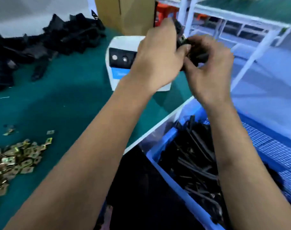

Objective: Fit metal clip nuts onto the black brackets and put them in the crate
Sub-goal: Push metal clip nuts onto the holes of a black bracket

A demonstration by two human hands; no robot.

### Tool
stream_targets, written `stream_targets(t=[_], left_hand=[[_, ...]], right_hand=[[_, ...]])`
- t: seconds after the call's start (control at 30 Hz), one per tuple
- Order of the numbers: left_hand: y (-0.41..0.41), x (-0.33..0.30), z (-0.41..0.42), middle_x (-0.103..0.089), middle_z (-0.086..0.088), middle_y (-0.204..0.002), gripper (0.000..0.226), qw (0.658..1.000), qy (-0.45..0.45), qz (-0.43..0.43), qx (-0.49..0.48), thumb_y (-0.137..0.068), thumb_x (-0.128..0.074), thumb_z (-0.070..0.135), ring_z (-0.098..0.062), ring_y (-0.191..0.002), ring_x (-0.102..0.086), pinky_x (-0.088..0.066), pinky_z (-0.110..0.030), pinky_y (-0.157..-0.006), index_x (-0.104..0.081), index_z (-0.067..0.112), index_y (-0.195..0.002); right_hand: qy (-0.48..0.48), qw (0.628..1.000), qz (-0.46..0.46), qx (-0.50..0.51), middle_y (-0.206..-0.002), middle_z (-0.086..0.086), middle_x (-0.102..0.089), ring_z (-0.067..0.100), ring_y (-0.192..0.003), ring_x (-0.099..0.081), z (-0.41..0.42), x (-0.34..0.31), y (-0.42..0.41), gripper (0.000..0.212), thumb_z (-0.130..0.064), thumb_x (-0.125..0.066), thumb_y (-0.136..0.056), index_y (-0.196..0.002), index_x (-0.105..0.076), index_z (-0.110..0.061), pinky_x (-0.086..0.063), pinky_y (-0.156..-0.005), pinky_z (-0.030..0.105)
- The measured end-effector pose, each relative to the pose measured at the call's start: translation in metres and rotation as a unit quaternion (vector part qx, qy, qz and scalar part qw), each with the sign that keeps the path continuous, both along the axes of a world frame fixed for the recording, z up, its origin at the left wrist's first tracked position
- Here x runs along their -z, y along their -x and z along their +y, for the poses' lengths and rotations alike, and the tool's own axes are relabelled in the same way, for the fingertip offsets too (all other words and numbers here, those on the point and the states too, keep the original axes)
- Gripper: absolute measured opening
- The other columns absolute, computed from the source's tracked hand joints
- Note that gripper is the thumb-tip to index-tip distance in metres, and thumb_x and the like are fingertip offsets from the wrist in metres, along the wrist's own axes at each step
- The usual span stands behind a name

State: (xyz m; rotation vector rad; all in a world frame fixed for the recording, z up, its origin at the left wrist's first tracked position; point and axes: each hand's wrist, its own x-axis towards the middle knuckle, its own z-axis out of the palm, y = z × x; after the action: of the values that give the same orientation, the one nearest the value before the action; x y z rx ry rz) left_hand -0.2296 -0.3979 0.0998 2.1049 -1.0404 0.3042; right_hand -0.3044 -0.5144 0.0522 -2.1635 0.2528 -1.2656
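Observation:
Both hands are raised together above the right end of the green table. My left hand [159, 53] grips a black bracket [180, 34], thumb pressed against it. My right hand [207, 68] curls round the bracket's lower part; a small metal glint shows on the bracket between the thumbs, and whether it is a clip nut I cannot tell. A pile of brass-coloured clip nuts [13, 161] lies at the table's front left. A heap of loose black brackets [42, 42] fills the back left. The blue crate [166, 168] at lower right holds several black brackets [196, 161].
A white device with a black panel and two knobs [120, 55] stands on the green table [66, 103] just beyond my left hand. A cardboard box [125, 12] stands behind it. White racking [251, 62] rises on the right.

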Motion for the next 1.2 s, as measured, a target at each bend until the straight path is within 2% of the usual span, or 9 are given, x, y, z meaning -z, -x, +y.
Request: stream_targets(t=[0.17, 0.27, 0.4, 0.53, 0.63, 0.77, 0.93, 1.07, 1.2], left_hand=[[0.062, 0.040, -0.098, -0.068, -0.012, -0.123, 0.070, 0.974, -0.149, -0.153, 0.081, -0.099, -0.060, 0.033, -0.037, -0.116, -0.062, -0.046, -0.044, -0.093, -0.029, 0.003, -0.155], [0.087, 0.090, -0.123, -0.067, -0.007, -0.124, 0.057, 0.933, -0.245, -0.221, 0.145, -0.098, -0.058, 0.028, -0.032, -0.120, -0.057, -0.040, -0.041, -0.108, -0.041, 0.009, -0.150], [0.101, 0.165, -0.125, -0.056, -0.002, -0.141, 0.050, 0.885, -0.360, -0.137, 0.262, -0.097, -0.061, 0.036, -0.025, -0.139, -0.042, -0.019, -0.042, -0.124, -0.051, 0.020, -0.144], [0.108, 0.223, -0.109, -0.036, -0.005, -0.162, 0.066, 0.837, -0.458, -0.035, 0.298, -0.100, -0.058, 0.043, -0.027, -0.153, -0.022, -0.014, -0.047, -0.126, -0.036, 0.017, -0.157], [0.109, 0.248, -0.094, -0.018, -0.007, -0.170, 0.076, 0.824, -0.489, 0.003, 0.287, -0.101, -0.057, 0.046, -0.028, -0.158, -0.010, -0.009, -0.046, -0.128, -0.023, 0.016, -0.162], [0.110, 0.242, -0.092, -0.009, -0.008, -0.172, 0.076, 0.892, -0.369, -0.002, 0.261, -0.100, -0.061, 0.029, -0.024, -0.159, -0.005, -0.008, -0.036, -0.129, -0.021, 0.009, -0.162], [0.104, 0.173, -0.102, -0.034, -0.008, -0.165, 0.067, 0.973, -0.109, 0.041, 0.200, -0.091, -0.057, -0.001, -0.024, -0.153, -0.028, -0.019, -0.030, -0.124, -0.039, 0.008, -0.155], [0.071, 0.120, -0.079, -0.059, -0.010, -0.142, 0.061, 0.991, 0.062, 0.067, 0.096, -0.087, -0.057, 0.000, -0.030, -0.129, -0.055, -0.043, -0.041, -0.108, -0.050, 0.010, -0.146], [0.030, 0.086, -0.026, -0.067, -0.005, -0.128, 0.051, 0.981, 0.174, 0.085, 0.015, -0.082, -0.052, -0.004, -0.022, -0.120, -0.062, -0.052, -0.043, -0.099, -0.059, 0.009, -0.131]], right_hand=[[-0.152, 0.985, 0.034, 0.069, -0.085, 0.003, -0.078, 0.020, -0.080, -0.076, -0.095, 0.044, 0.085, 0.014, -0.022, -0.072, -0.089, -0.097, -0.078, -0.011, -0.061, -0.078, 0.051], [-0.202, 0.952, 0.168, 0.159, -0.080, 0.012, -0.077, 0.029, -0.082, -0.077, -0.133, 0.086, 0.121, 0.030, -0.038, -0.074, -0.086, -0.094, -0.079, -0.009, -0.060, -0.077, 0.055], [-0.228, 0.870, 0.349, 0.264, -0.062, 0.009, -0.066, 0.029, -0.076, -0.069, -0.145, 0.150, 0.149, 0.027, -0.039, -0.079, -0.085, -0.078, -0.078, -0.013, -0.047, -0.062, 0.032], [-0.258, 0.794, 0.475, 0.278, -0.083, 0.015, -0.072, 0.034, -0.096, -0.070, -0.134, 0.199, 0.157, 0.025, -0.036, -0.083, -0.083, -0.091, -0.081, -0.013, -0.046, -0.073, 0.030], [-0.276, 0.772, 0.484, 0.305, -0.088, 0.013, -0.073, 0.034, -0.098, -0.071, -0.126, 0.218, 0.156, 0.031, -0.040, -0.083, -0.080, -0.095, -0.080, -0.013, -0.048, -0.075, 0.030], [-0.229, 0.789, 0.453, 0.347, -0.115, 0.018, -0.070, 0.039, -0.118, -0.060, -0.124, 0.202, 0.145, 0.035, -0.038, -0.078, -0.085, -0.107, -0.073, -0.011, -0.050, -0.092, 0.039], [-0.138, 0.912, 0.246, 0.297, -0.105, 0.009, -0.077, 0.030, -0.102, -0.070, -0.108, 0.133, 0.112, 0.020, -0.017, -0.071, -0.090, -0.107, -0.077, -0.010, -0.051, -0.089, 0.034], [-0.042, 0.974, 0.136, 0.176, -0.094, 0.004, -0.077, 0.023, -0.086, -0.070, -0.071, 0.074, 0.071, 0.016, -0.012, -0.064, -0.090, -0.100, -0.077, -0.010, -0.055, -0.083, 0.038], [0.020, 0.992, 0.106, 0.068, -0.089, 0.002, -0.075, 0.023, -0.081, -0.068, -0.014, 0.038, 0.015, 0.016, -0.013, -0.062, -0.087, -0.096, -0.075, -0.012, -0.055, -0.075, 0.042]])
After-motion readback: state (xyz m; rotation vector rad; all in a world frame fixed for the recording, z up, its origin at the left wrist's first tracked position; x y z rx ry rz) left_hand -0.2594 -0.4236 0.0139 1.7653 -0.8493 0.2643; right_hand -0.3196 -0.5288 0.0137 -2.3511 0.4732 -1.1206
